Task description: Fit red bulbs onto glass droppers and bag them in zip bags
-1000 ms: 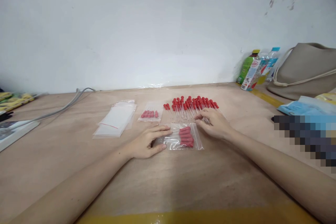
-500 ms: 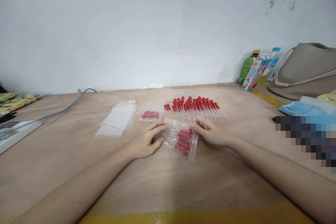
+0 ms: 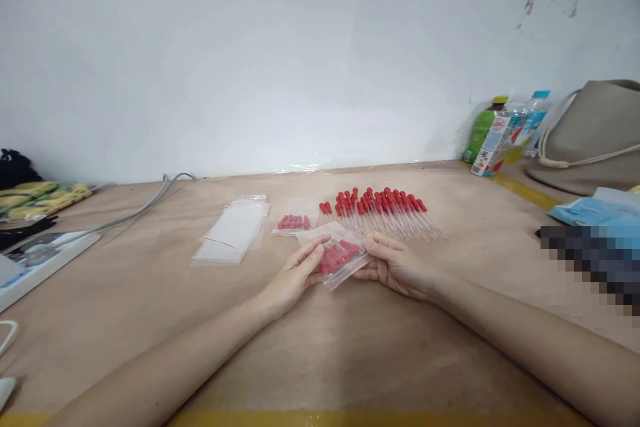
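Both my hands hold a clear zip bag of red-capped droppers point(image 3: 336, 255) just above the wooden table point(image 3: 320, 347). My left hand point(image 3: 293, 279) grips the bag's left side and my right hand point(image 3: 395, 267) grips its right side, fingers closed on the plastic. Just behind the bag lies a row of several loose red-capped droppers point(image 3: 383, 208). A second filled bag point(image 3: 295, 219) rests to the left of that row. A stack of empty zip bags point(image 3: 231, 235) lies further left.
A grey cable point(image 3: 145, 203) runs along the back left. Bottles point(image 3: 500, 133) and a beige bag point(image 3: 595, 137) stand at the back right. A blue packet point(image 3: 597, 210) lies at the right edge. A white box point(image 3: 40, 257) sits at the left.
The bag lay flat on the table a second ago with my right hand at the dropper row. Both hands have since taken hold of it, lifted and turned it.
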The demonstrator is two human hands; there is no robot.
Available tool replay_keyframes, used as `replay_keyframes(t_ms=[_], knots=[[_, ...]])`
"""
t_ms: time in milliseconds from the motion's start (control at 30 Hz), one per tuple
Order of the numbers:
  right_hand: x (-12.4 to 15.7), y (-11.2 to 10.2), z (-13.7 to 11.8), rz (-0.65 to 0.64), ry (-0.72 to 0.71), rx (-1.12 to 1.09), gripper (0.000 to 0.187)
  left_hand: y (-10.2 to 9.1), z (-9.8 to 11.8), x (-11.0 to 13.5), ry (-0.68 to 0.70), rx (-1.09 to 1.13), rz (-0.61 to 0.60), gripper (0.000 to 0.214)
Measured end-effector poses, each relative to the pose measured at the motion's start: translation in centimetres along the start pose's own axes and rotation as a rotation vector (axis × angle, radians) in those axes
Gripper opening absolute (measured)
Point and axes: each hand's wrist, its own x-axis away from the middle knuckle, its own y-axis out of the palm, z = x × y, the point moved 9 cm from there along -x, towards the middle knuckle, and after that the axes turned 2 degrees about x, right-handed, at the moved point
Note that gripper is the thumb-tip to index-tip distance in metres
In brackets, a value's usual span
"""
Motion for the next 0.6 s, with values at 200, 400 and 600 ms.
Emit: replay_keyframes(t_ms=[200, 400, 600], knots=[[0.3, 0.3, -0.9, -0.037, -0.157, 0.547, 0.033, -2.7, 0.5, -0.3, -0.028, -0.009, 0.185, 0.044], [0.2, -2.9, -3.3, 0.174, -0.313, 0.846, 0.033, -7.2, 4.4, -3.6, -0.043, -0.293, 0.254, 0.047], [0.0, -2.9, -3.0, 0.139, -0.317, 0.883, 0.029, -10.0, 5.5, -8.2, -0.091, -0.677, 0.304, 0.057]])
